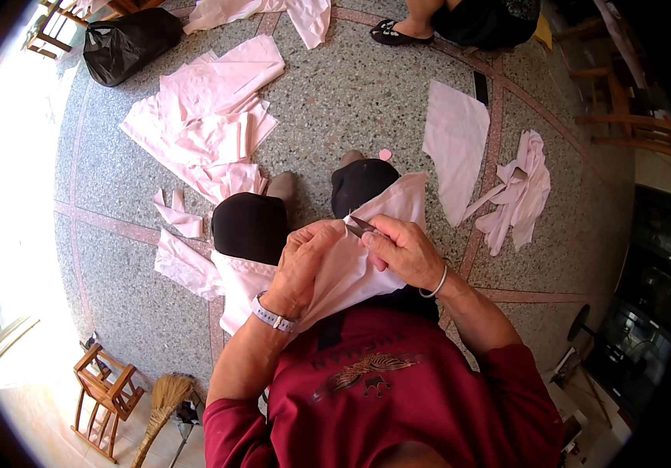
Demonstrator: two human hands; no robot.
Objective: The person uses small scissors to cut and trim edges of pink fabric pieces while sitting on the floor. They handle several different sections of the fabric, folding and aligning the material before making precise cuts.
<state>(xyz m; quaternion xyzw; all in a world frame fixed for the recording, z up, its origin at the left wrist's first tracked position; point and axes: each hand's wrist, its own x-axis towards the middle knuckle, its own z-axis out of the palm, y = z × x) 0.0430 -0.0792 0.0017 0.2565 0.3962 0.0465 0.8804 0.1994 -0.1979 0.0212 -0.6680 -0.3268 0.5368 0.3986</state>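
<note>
Here we are over the lap, and the left hand [304,253] is pinched tight on the edge of the pink cloth [351,277], thumb and fingers together at the fold. Close beside it, the right hand [410,253] is curled around what look like small scissors [361,226], their dark points a little apart and aimed at that pinched edge; the handles are hidden in the palm. The cloth lies across the thighs, between the hands and the belly, draped by the knees [250,230], and that makes sense: the lap seems to serve as a worktop, while the left grip probably steadies the edge for the blades. Both wrists come in low, likely for fine control.

Look at the material! Thin, soft, pale pink, falling in loose creases, one corner spread over the far knee. More of the same stuff is out on the speckled stone floor [312,117]: a layered pile [203,125] ahead to the left, folds stacked and rumpled; a flat, tapering panel [456,144] to the right; and beyond it a twisted heap [519,195] of strips. They lie around the seat, perhaps simply to be within view. Up at the far left, a shiny black plastic bag [129,47] sags, crinkled and rounded.
</note>
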